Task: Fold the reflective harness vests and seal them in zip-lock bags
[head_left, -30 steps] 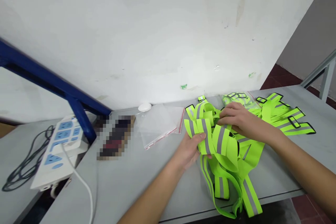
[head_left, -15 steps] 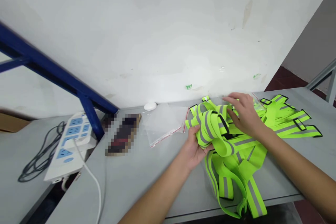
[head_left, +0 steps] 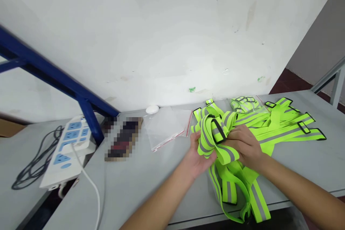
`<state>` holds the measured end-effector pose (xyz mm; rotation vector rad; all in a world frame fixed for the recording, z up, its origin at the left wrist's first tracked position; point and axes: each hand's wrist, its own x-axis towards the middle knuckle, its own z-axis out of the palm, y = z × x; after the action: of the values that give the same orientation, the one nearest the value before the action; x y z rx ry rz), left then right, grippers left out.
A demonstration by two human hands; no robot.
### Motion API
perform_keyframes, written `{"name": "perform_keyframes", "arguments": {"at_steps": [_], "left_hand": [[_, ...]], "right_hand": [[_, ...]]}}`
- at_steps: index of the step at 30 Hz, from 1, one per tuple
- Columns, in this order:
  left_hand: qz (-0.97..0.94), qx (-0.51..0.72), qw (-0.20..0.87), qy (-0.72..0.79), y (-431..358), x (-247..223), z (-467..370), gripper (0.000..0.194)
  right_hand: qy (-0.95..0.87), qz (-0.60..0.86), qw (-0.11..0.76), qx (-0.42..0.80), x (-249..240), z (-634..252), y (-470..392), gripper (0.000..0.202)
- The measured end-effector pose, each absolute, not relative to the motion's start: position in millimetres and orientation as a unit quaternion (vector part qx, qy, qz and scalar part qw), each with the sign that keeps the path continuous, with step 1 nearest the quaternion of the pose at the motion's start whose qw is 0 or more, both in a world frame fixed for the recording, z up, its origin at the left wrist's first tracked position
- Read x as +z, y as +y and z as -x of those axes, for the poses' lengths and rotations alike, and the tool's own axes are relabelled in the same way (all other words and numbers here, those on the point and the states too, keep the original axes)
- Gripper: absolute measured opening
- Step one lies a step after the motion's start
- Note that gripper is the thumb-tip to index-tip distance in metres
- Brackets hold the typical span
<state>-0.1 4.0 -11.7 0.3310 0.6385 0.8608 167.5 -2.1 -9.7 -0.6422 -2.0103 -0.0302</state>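
Observation:
My left hand is closed around a bundle of neon-yellow reflective strap with grey stripes and a black buckle. On the bundle's right side, my right hand has its fingers curled against the strap; its fingertips are partly hidden. Loops of the same webbing hang below both hands over the table's front edge. More reflective straps with black buckles lie spread to the right. Behind my right hand sits a clear zip bag with folded straps inside.
Flat clear zip bags with red seals lie left of the straps on the grey table. Nearby are a white oval object and a pixelated item. Further left are a power strip, cables and a blue metal frame.
My right hand has come down and toward me from near the bagged straps, and its fingers have closed on the bundle. The bundle in my left hand has turned slightly.

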Motion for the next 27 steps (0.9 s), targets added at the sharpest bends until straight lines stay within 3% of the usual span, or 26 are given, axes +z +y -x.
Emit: {"name": "perform_keyframes", "arguments": {"at_steps": [6,10,13,17,21,24,27], "left_hand": [[-0.172,0.356,0.885,0.245,-1.1,-18.9,1.8,0.04],[-0.277,0.36,0.842,0.291,-3.3,-17.9,3.9,0.047],[-0.371,0.39,0.776,0.329,-6.3,-18.2,3.1,0.051],[-0.498,0.399,0.687,0.349,-9.1,-21.1,2.5,0.046],[-0.587,0.376,0.61,0.376,-6.8,-16.0,6.8,0.037],[-0.629,0.359,0.562,0.399,-4.6,-9.4,10.2,0.027],[-0.649,0.316,0.547,0.424,-6.2,-8.5,9.6,0.019]], "right_hand": [[-0.85,0.276,0.415,-0.169,-1.4,-189.7,10.5,0.026],[-0.857,0.281,0.41,-0.139,-2.8,-195.6,11.6,0.032],[-0.835,0.378,0.401,0.007,-6.1,-197.9,14.7,0.036],[-0.707,0.498,0.355,0.356,-4.4,-200.8,15.6,0.046],[-0.578,0.432,0.311,0.619,1.5,-205.9,11.6,0.046],[-0.514,0.342,0.307,0.724,2.3,-207.4,10.4,0.059],[-0.447,0.371,0.32,0.748,-1.4,-200.7,8.9,0.051]]}}
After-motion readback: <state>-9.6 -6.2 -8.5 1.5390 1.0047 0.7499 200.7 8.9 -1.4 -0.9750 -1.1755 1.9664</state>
